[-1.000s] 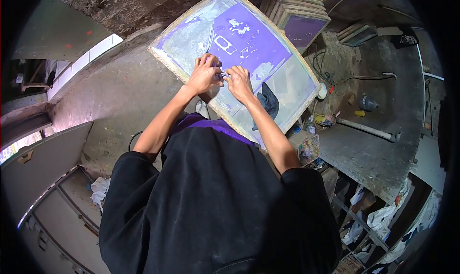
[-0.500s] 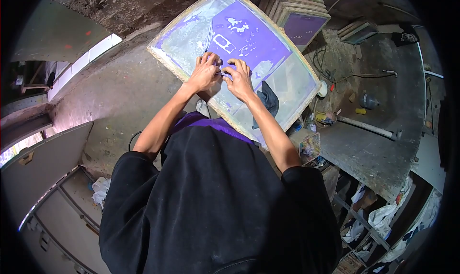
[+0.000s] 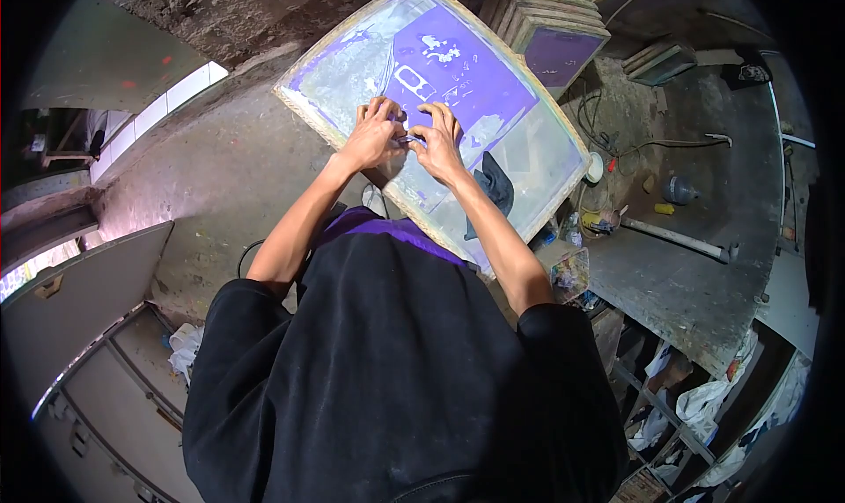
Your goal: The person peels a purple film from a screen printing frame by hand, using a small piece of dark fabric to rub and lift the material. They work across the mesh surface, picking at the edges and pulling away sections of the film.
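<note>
1. The left hand [image 3: 374, 138] and right hand [image 3: 437, 146] rest side by side on the large wooden-framed printing screen with purple-coated mesh [image 3: 475, 80], which lies tilted on the rough grey concrete bench [image 3: 220, 168].
2. Fingers are spread on the mesh, and the thumbs meet over a small pale strip [image 3: 407, 139]. Whether they pinch it or only press it down, I cannot tell.
3. Judged from this, light, even fingertip pressure suits best, since the mesh looks easy to dent.
4. Work the strip from its middle outward, flat to the mesh.
5. Steer the right forearm past the dark crumpled cloth [image 3: 493, 186] lying just beside it.
</note>
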Demonstrator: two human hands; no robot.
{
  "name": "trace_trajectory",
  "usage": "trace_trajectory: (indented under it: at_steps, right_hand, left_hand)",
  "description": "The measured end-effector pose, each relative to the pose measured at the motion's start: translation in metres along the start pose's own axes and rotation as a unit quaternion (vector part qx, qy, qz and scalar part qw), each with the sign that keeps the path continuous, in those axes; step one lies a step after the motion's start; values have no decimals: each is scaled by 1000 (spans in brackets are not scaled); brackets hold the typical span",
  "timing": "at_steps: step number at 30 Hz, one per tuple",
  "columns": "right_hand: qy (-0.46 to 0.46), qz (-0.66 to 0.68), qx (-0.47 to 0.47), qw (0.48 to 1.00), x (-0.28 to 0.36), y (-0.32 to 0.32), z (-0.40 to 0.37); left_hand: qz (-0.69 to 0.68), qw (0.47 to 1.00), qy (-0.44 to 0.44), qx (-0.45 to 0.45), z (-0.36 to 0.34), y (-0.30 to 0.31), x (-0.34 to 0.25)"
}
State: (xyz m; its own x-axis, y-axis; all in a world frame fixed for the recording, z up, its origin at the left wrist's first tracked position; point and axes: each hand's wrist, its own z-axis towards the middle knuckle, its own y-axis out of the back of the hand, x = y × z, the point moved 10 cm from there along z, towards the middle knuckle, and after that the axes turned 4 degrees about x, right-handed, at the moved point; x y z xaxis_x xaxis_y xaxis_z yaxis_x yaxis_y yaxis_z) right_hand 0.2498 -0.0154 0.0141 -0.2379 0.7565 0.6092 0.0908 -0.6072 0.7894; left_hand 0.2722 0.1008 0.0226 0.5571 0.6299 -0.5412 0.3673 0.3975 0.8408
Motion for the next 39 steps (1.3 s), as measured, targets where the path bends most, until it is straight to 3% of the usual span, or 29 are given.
trace_trajectory:
  at_steps: [6, 9, 21, 25, 33, 39]
  right_hand:
    - [-2, 11, 19, 1000, 1, 1, 1]
    - [-5, 9, 18, 1000, 1, 1, 3]
    - [0, -14, 41, 999, -7, -1, 18]
    - [-7, -8, 45, 999, -10, -1, 20]
    - [-26, -17, 46, 998, -17, -3, 16]
    - [-33, -8, 50, 998, -10, 1, 13]
  left_hand:
    - [-30, 995, 24, -96, -18, 14, -3]
    - [56, 994, -78, -61, -30, 3, -21]
    - [207, 956, -208, -8, -16, -15, -28]
    - [271, 933, -235, 37, -7, -22, -33]
    - [271, 920, -276, 69, 0, -24, -39]
    - [258, 922, -284, 53, -3, -31, -35]
